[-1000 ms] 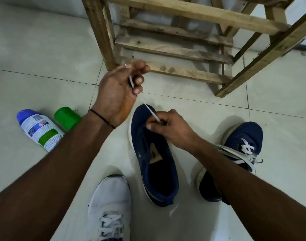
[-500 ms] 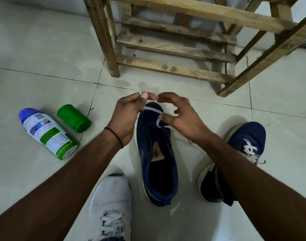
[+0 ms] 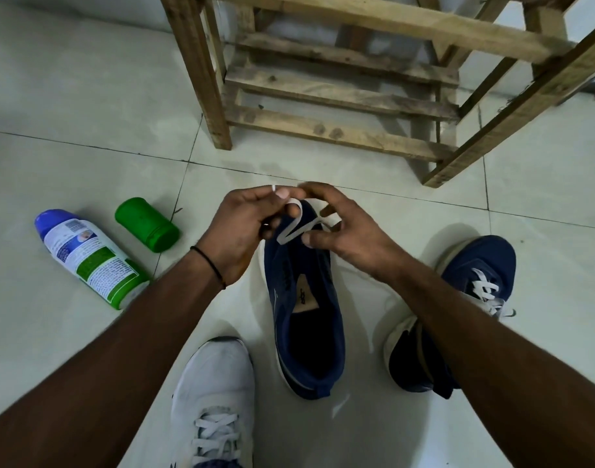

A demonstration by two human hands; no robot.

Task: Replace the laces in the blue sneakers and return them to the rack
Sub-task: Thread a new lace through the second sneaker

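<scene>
Presently threading near the toe. The left hand (image 3: 245, 228) pinches the tip end of the flat white lace (image 3: 294, 228) between thumb and forefinger, with the tip poking up above the pinch, probably so it stays stiff and aimable at an eyelet. The right hand (image 3: 343, 228) has its fingers curled round the other run of the lace just beside the left; the grip looks light, likely only to take up slack.

The unlaced navy blue fabric sneaker (image 3: 306, 298) lies directly beneath both hands, heel toward the person, so the eyelets face up. A second blue sneaker (image 3: 475, 271), already laced in white, is outboard of the right forearm. The slatted wooden rack (image 3: 340, 96) stands beyond the fingertips.

Judgement: lacing of this shoe has barely begun, and neither sneaker has been returned to the rack.
</scene>
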